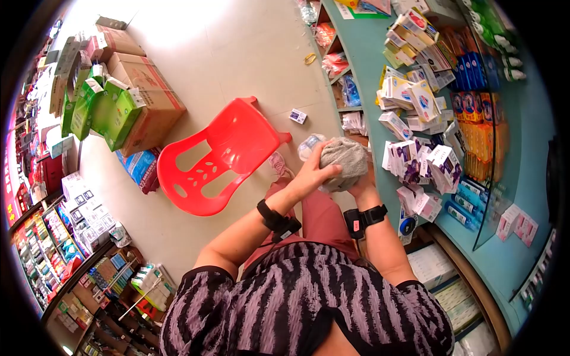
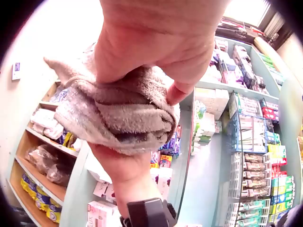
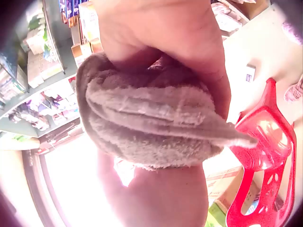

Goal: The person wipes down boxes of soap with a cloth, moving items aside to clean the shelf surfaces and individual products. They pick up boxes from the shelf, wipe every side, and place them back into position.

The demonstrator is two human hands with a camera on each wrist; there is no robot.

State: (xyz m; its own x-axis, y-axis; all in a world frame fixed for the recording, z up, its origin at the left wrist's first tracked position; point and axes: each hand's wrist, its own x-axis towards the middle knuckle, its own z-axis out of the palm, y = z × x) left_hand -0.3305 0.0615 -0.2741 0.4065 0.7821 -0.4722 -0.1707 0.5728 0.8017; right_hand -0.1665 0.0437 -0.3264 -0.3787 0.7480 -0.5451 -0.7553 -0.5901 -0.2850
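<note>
A grey terry cloth (image 1: 344, 161), bunched into a thick wad, is held between both hands in front of the person's lap. The left hand (image 1: 312, 173) grips it from the left side, thumb across the top. On the opposite side the right hand (image 1: 363, 184) holds it, mostly hidden behind the wad in the head view. The left wrist view shows folded layers of the cloth (image 2: 128, 109) with a loose corner sticking out. Thick folds of the cloth (image 3: 147, 118) lie under the right hand (image 3: 165, 38) in the right wrist view.
A red plastic chair (image 1: 228, 154) stands on the floor at left, near a small box (image 1: 297, 116). Cardboard cartons (image 1: 145, 89) are stacked farther left. At right runs a blue-green counter (image 1: 371, 77) crowded with small boxes (image 1: 409, 98). Beyond the left hand shows a clear-and-white plastic item (image 1: 309, 146).
</note>
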